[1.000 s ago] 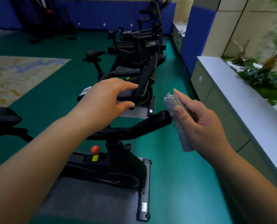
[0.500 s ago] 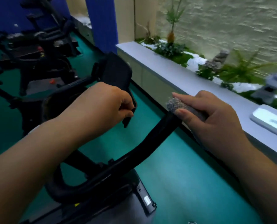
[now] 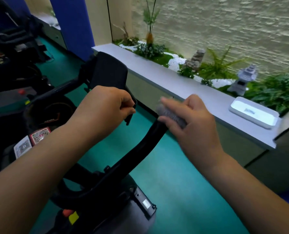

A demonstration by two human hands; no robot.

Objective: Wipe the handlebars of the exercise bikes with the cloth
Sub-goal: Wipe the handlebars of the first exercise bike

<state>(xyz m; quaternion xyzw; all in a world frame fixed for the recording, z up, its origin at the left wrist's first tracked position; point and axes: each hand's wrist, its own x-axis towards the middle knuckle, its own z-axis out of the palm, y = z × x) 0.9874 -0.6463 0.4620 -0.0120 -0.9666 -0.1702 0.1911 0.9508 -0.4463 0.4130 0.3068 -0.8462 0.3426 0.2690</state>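
Cloth looks soft and floppy, so right hand pinches it bunched on the rigid handlebar while left hand grips the bracket.

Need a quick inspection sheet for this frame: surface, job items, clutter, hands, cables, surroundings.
Surface: green floor; grey ledge along the right.
Job's things: black handlebar of the near bike; grey cloth pressed on its right end.
Clutter: white tray on the ledge.
Hands: left hand grips the left part of the bar by the console; right hand holds the cloth, blurred.
Cables: nothing seen.
Surroundings: more bikes at left, blue pillar, planter with ferns and stone lantern, textured wall.
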